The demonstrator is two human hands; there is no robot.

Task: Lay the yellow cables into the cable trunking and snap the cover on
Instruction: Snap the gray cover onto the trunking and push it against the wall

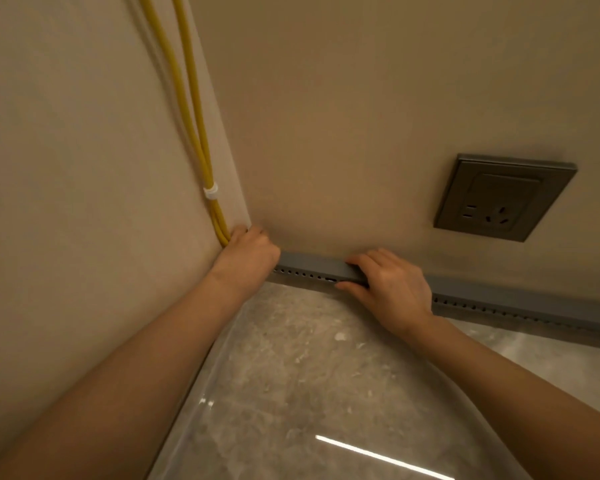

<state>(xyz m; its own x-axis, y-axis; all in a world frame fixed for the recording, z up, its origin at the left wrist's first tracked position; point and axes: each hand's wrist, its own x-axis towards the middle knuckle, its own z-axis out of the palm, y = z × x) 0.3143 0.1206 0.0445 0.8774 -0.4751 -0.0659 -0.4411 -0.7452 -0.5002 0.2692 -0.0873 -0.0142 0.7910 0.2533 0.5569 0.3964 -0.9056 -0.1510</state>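
Observation:
Two yellow cables (195, 109) run down the left wall, held together by a white clip (210, 192), and vanish under my left hand (248, 252) in the room corner. Grey cable trunking (309, 266) with a row of small holes runs along the foot of the right wall at floor level. My left hand is closed over the trunking's corner end, where the cables enter. My right hand (385, 289) grips the trunking a little to the right, fingers over its top and thumb underneath. Whether the cover is a separate piece here I cannot tell.
A dark grey wall socket (503, 197) sits on the right wall above the trunking. The floor (309, 375) is glossy grey stone with a light reflection. Beige walls meet in the corner behind my left hand.

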